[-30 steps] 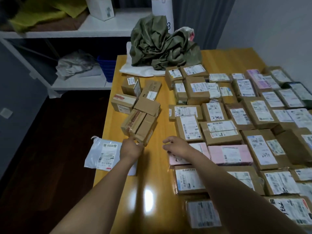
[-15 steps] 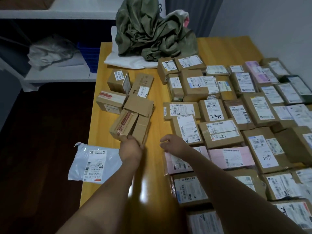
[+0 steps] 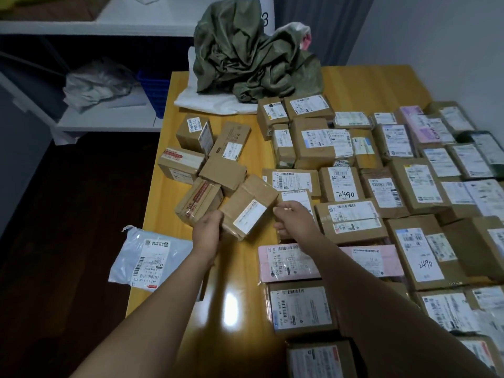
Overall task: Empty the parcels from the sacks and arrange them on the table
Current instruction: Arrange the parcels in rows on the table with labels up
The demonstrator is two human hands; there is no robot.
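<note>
A brown cardboard parcel (image 3: 246, 207) with a white label is tilted up off the wooden table (image 3: 240, 268). My left hand (image 3: 207, 230) grips its near left corner. My right hand (image 3: 296, 219) hovers at its right side with fingers curled; whether it touches the parcel is unclear. A loose heap of several small brown boxes (image 3: 207, 165) lies just behind it. Several labelled parcels (image 3: 381, 203) in brown and pink lie in rows over the right half of the table. A crumpled green sack (image 3: 251, 55) lies at the far end on a white sack (image 3: 207, 100).
A grey plastic mailer (image 3: 148, 259) hangs over the table's left edge. Left of the table the dark floor (image 3: 68, 241) drops away. White shelving (image 3: 109, 121) with a blue crate (image 3: 154, 91) stands at the back left. A wall runs along the right.
My left hand has pulled one box out of the loose heap and tipped it toward the right, showing its white label. My right hand has risen from the pink parcel toward that box.
</note>
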